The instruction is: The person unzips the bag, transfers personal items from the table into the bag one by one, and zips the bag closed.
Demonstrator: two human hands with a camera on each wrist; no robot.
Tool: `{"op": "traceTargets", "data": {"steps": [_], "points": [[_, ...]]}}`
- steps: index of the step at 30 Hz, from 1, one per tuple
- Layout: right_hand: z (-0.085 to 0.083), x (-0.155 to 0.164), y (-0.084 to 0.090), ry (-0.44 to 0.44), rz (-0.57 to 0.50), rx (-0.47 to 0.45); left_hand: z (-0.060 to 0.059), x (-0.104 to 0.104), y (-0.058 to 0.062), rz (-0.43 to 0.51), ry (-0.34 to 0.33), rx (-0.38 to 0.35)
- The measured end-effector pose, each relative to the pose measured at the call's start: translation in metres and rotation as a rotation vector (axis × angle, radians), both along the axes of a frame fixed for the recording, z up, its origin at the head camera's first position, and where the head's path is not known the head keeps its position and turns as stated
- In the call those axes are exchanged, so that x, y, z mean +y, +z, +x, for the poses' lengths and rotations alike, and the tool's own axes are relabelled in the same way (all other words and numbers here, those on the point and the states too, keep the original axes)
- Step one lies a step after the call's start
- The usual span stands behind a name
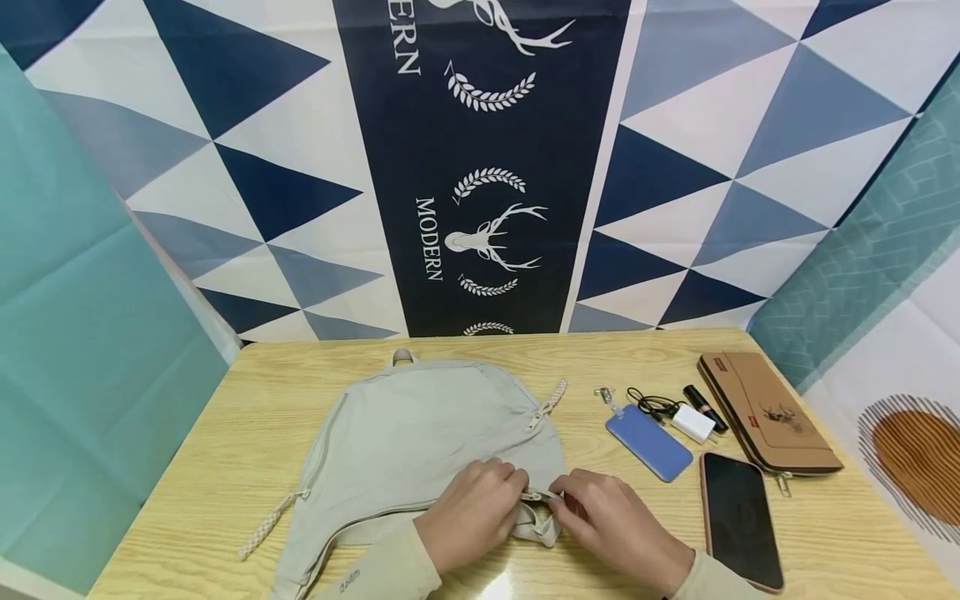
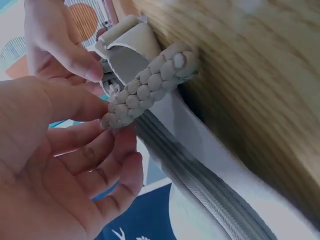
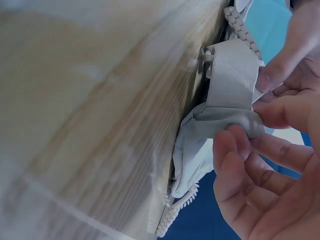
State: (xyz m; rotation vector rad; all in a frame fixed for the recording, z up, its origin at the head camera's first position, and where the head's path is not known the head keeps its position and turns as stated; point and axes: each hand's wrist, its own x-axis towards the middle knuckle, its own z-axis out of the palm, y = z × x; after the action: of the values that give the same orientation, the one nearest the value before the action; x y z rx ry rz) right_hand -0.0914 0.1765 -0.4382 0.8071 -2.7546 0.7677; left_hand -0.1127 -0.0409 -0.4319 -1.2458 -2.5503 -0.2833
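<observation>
A pale grey fabric bag [image 1: 427, 417] lies on the table with its long front zipper [image 2: 200, 175] facing the person. My left hand [image 1: 476, 508] pinches the base of a braided zipper pull [image 2: 147, 87] between thumb and fingers, near the zipper's right end. Just beside it, my right hand [image 1: 615, 521] pinches the bag's fabric corner [image 3: 227, 120], fingers curled under it. A folded strap [image 3: 232, 75] hangs at that corner, between the hands. Another braided pull [image 1: 551, 400] sits on the bag's upper right, and a third pull [image 1: 266, 527] at its left side.
Right of the bag lie a blue card holder [image 1: 648, 442], a white charger plug [image 1: 693, 423], a black cable [image 1: 652, 404] and a small dark tube [image 1: 705, 407]. Farther right are a brown wallet [image 1: 765, 412] and a phone [image 1: 742, 521]. Patterned cloth [image 1: 487, 167] hangs behind the table.
</observation>
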Motion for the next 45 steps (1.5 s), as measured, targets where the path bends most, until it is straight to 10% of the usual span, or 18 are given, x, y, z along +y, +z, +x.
{"op": "traceTargets", "data": {"steps": [24,45], "points": [[0.002,-0.008,-0.005,-0.051,0.054,0.23,-0.001,-0.007,0.003,0.023,-0.011,-0.004],[0.006,-0.008,-0.003,-0.032,0.04,0.148,-0.003,-0.028,-0.003,0.066,0.038,-0.038]]}}
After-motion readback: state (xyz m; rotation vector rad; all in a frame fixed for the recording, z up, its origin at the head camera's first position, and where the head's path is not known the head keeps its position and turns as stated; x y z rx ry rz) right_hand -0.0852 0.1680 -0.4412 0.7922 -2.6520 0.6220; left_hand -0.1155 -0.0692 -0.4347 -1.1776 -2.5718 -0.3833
